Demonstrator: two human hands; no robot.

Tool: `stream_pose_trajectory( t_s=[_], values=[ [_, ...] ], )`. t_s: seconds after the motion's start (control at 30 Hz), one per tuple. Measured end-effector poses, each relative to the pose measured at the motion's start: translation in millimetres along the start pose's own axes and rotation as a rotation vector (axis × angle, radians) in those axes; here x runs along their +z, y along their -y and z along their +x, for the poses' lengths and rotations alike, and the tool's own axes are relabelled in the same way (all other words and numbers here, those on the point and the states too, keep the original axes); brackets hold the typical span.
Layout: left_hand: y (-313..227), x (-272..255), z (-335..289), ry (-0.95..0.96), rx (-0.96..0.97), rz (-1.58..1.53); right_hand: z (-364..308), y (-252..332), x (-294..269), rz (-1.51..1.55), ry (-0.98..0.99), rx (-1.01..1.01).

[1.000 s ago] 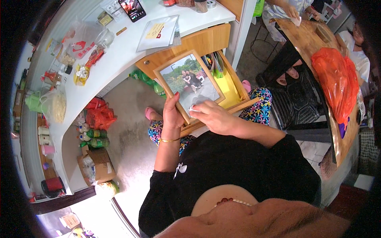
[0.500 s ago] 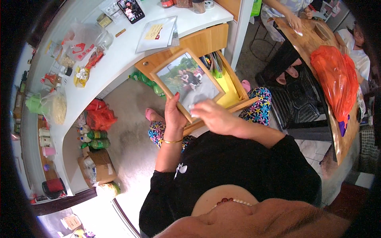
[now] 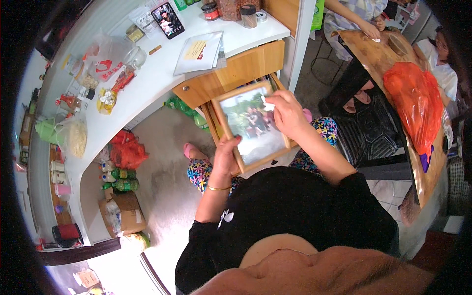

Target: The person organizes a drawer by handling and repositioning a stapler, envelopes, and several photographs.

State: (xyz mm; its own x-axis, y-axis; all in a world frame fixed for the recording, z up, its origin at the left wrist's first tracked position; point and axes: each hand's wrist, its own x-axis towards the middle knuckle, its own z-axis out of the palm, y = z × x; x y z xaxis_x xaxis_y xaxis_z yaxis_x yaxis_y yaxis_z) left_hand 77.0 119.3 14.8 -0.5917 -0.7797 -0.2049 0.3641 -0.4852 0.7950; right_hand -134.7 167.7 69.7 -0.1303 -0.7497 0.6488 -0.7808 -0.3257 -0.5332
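Observation:
A light wooden picture frame (image 3: 224,118) with a photo of people outdoors lies tilted in front of my torso, over an open wooden drawer (image 3: 212,129). My left hand (image 3: 227,156) grips the frame at its lower left corner, thumb over the front. Pinched in the fingers of my right hand (image 3: 289,112) is a small white wad (image 3: 267,103), perhaps tissue or cloth. It touches the glass near the frame's upper right. The frame covers most of the drawer's contents.
On the white counter (image 3: 162,64) beyond stand a phone (image 3: 168,20), a clear sleeve of papers (image 3: 199,51), jars and food bags. At right, a wooden table (image 3: 364,46) holds a red plastic bag (image 3: 412,105); two other people are beside it. Bottles and a cardboard box (image 3: 125,211) lie under the counter.
My right hand has moved from the frame's lower edge up to its upper right, bringing the white wad along. The frame has turned more upright in view and shifted slightly right and down.

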Motion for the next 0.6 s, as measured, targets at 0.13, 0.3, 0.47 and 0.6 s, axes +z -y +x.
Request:
stream_pose_trajectory(
  t_s=[0.13,0.3,0.47,0.6],
  values=[
    [10,28,-5,0.103,-0.068,-0.085,8,24,21,0.03,0.079,-0.063],
    [6,31,-6,0.094,-0.103,-0.078,0,41,27,0.102,0.17,-0.197],
    [-5,34,-14,0.077,-0.117,-0.012,17,7,11,-0.008,0.089,-0.119],
    [-19,33,-14,0.054,-0.08,-0.061,11,-11,-1,-0.171,0.017,-0.084]
  ],
)
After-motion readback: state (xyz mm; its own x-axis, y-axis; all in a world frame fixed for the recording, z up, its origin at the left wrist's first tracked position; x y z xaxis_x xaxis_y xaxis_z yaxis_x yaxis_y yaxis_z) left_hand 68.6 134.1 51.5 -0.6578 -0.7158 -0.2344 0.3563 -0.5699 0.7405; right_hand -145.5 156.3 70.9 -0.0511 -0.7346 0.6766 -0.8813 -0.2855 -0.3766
